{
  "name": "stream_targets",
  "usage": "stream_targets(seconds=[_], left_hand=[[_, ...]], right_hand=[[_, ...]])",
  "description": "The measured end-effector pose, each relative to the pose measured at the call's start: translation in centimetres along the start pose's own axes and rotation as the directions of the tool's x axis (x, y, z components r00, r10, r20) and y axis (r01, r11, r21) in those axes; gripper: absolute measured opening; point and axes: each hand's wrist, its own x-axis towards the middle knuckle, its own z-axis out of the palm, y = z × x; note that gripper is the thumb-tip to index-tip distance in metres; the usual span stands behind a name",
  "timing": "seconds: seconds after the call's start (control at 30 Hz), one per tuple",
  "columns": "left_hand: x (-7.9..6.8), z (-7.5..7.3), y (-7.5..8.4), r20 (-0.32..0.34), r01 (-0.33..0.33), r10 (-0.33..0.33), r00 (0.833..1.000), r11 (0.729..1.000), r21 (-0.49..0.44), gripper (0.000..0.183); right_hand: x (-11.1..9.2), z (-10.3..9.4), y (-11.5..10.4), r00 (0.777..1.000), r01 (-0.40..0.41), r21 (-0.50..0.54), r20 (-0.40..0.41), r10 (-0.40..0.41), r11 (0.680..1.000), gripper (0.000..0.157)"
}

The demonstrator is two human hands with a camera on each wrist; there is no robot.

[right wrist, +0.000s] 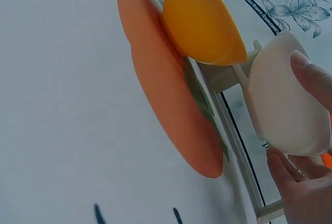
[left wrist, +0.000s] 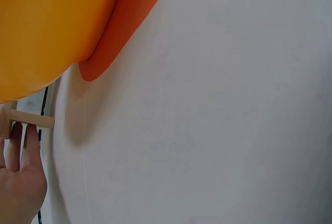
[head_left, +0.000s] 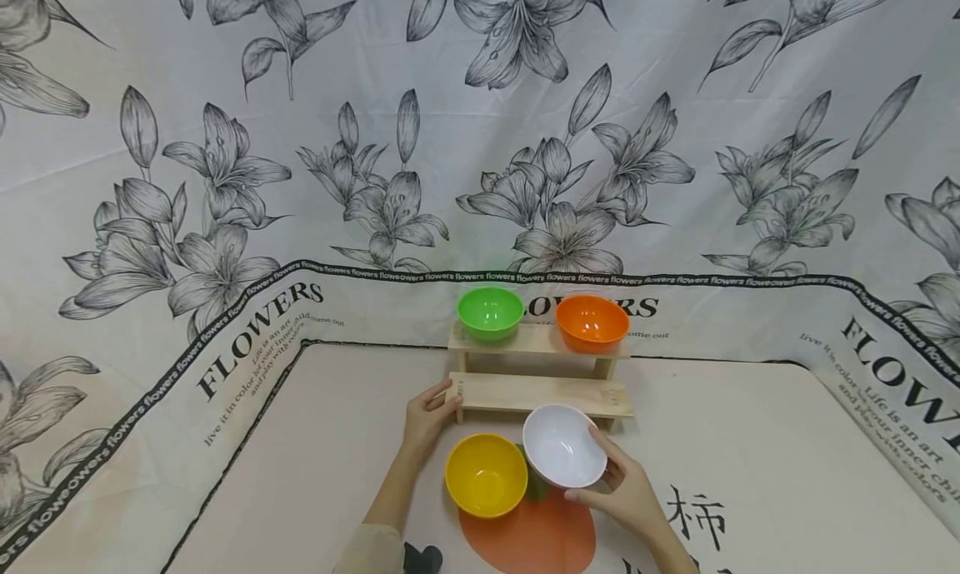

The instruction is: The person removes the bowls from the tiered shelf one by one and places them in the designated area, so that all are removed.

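Observation:
My right hand [head_left: 626, 486] holds a white bowl [head_left: 564, 445] by its right side, thumb and fingers spread around it. In the right wrist view the white bowl [right wrist: 285, 99] is raised off the table. My left hand [head_left: 429, 416] grips the left end of the lower board of a two-step wooden shelf [head_left: 540, 393]. The left wrist view shows those fingers [left wrist: 32, 146] against the wood. A yellow bowl [head_left: 486, 476] sits on the table in front of the shelf, just left of the white one.
On the upper board stand a green bowl [head_left: 491, 314] at left and an orange bowl [head_left: 592, 324] at right. The pale tablecloth [head_left: 750, 441] bears a printed orange fruit [head_left: 532, 541] and black characters. Behind the shelf hangs a flower-printed cloth [head_left: 375, 141].

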Motion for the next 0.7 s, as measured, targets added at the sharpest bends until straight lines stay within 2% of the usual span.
stream_targets(seconds=[0.17, 0.33, 0.47, 0.57, 0.7], left_hand=[[0.0, 0.0, 0.1, 0.004, -0.014, 0.014, 1.000, 1.000, 0.018, 0.048], [-0.1, 0.1, 0.1, -0.015, 0.010, -0.010, 1.000, 1.000, 0.026, 0.048], [-0.1, 0.1, 0.1, -0.015, 0.025, -0.025, 1.000, 1.000, 0.011, 0.047], [0.0, 0.1, 0.1, -0.008, 0.019, -0.019, 1.000, 1.000, 0.009, 0.048], [0.0, 0.1, 0.1, -0.012, 0.024, -0.024, 1.000, 1.000, -0.005, 0.048]], right_hand=[[-0.7, -0.2, 0.5, 0.999, 0.031, -0.001, -0.015, -0.031, 1.000, 0.087], [-1.4, -0.2, 0.8, 0.998, 0.053, -0.002, -0.020, -0.053, 0.999, 0.086], [-1.9, -0.2, 0.8, 0.999, -0.028, -0.018, -0.025, 0.027, 0.999, 0.088], [-2.2, -0.2, 0.8, 0.994, -0.107, -0.033, -0.017, 0.106, 0.994, 0.090], [-2.3, 0.0, 0.9, 0.985, -0.172, -0.041, -0.007, 0.172, 0.984, 0.092]])
